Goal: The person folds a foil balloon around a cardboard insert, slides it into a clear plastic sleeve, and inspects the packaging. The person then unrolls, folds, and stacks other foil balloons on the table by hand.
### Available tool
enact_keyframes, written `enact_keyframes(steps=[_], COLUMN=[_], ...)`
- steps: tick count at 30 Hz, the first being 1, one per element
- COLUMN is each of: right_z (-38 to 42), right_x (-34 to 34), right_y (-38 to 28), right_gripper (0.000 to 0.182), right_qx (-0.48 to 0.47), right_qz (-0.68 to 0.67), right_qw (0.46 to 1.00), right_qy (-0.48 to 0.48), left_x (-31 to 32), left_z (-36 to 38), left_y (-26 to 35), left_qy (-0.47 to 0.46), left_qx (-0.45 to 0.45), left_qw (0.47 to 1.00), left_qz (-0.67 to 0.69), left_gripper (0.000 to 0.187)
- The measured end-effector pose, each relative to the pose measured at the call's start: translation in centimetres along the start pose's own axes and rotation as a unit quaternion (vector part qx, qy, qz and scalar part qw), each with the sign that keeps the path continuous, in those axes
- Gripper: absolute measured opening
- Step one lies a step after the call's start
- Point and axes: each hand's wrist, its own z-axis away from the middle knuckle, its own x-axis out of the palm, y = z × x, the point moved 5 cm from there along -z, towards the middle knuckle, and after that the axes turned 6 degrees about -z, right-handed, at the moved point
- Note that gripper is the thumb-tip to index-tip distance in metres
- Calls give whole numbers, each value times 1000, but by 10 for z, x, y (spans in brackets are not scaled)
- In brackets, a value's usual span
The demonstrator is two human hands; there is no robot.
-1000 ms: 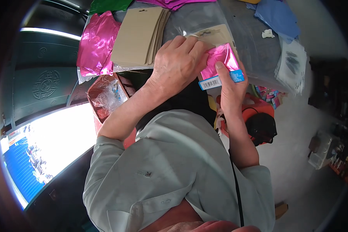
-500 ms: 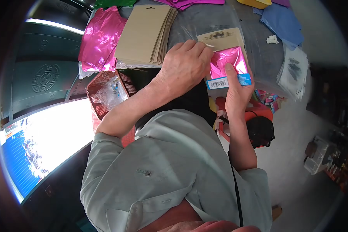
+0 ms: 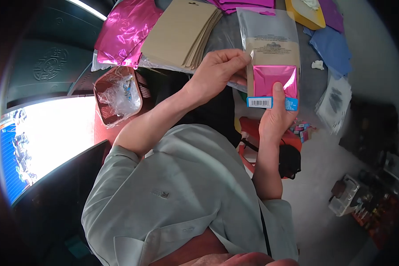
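We hold a clear plastic sleeve with a tan card insert and a folded square of shiny pink foil point(image 3: 274, 66) up in front of us, above the edge of the grey worktable point(image 3: 226, 33). Our right hand point(image 3: 277, 117) grips its lower end from beneath, thumb pressed flat on the foil just above the blue barcode strip point(image 3: 272, 103), fingers closed behind the packet. Our left hand point(image 3: 217, 73) is pinched shut on the sleeve's left edge at about the height of the card's top, thumb and forefinger meeting there. The packet's long axis runs upright, away from our body, its open clear end pointing toward the table's far side; both hands touch it, the right carrying it from below, the left coming in from the side. On the table just left of our left hand lies a fanned stack of tan cardboard cards point(image 3: 181, 33), with crumpled sheets of pink foil point(image 3: 126, 31) beyond it.
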Motion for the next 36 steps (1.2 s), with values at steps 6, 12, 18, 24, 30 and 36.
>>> enact_keyframes(steps=[6,12,18,24,30,36], right_z=[-1,0,-3,-10,-7,-13], right_x=[-6,5,21,13,21,18], right_y=[9,8,0,-1,3,0], right_gripper=[36,36,29,19,17,18], right_qx=[-8,-23,44,84,104,146], right_qz=[-10,-24,-52,1,40,-11], right_qw=[1000,999,998,990,989,982], right_qy=[20,31,6,-114,-95,-122], left_x=[12,25,10,4,-5,-13], left_z=[10,26,24,27,25,25], left_y=[2,-6,-14,-6,-10,-13], left_qy=[12,-61,-34,14,27,28], left_qx=[-7,-17,-72,-39,-52,-61], left_qw=[998,997,997,999,996,995], left_qz=[57,-33,14,24,64,74], left_gripper=[33,30,32,30,29,29])
